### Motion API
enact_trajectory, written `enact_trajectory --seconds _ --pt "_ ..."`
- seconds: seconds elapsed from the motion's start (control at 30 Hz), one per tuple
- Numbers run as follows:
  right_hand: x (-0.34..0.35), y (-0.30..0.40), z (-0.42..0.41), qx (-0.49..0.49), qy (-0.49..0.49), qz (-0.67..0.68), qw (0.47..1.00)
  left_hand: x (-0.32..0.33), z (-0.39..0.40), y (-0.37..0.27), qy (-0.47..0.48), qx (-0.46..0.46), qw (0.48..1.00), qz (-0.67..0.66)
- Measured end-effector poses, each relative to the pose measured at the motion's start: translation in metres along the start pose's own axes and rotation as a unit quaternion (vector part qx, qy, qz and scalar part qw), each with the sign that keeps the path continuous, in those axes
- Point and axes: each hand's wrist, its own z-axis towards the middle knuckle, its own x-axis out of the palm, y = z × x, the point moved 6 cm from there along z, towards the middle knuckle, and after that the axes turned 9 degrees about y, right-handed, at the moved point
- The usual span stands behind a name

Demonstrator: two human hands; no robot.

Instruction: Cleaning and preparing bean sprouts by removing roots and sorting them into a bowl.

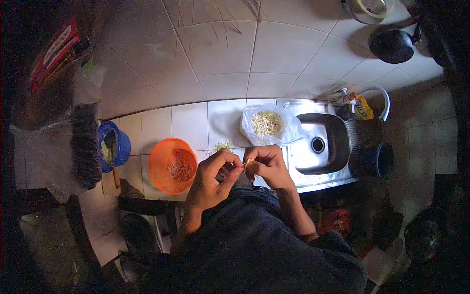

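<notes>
Both hands meet at the counter's front edge. My right hand pinches a pale bean sprout between thumb and fingers. The fingertips of my left hand are closed together at the sprout's other end. Behind my right hand, a clear plastic bag stands open with many bean sprouts in it. An orange plastic bowl sits left of my left hand, with thin pale strands at its bottom. A small heap of greenish bits lies on the tiles just beyond my hands.
A steel sink is to the right of the bag, with a faucet and a yellow pouch behind it. At the left stands a blue container holding a utensil. A dark pan hangs on the tiled wall.
</notes>
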Motion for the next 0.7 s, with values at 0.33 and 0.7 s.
enact_trajectory --seconds 0.33,0.7 --pt "-0.004 -0.001 0.001 -0.004 0.014 0.059 0.998 -0.025 -0.025 0.032 -0.061 -0.094 0.988 -0.109" --pt "0.003 -0.001 0.010 0.013 0.041 0.038 0.998 -0.148 -0.134 0.189 -0.158 -0.317 0.907 0.228"
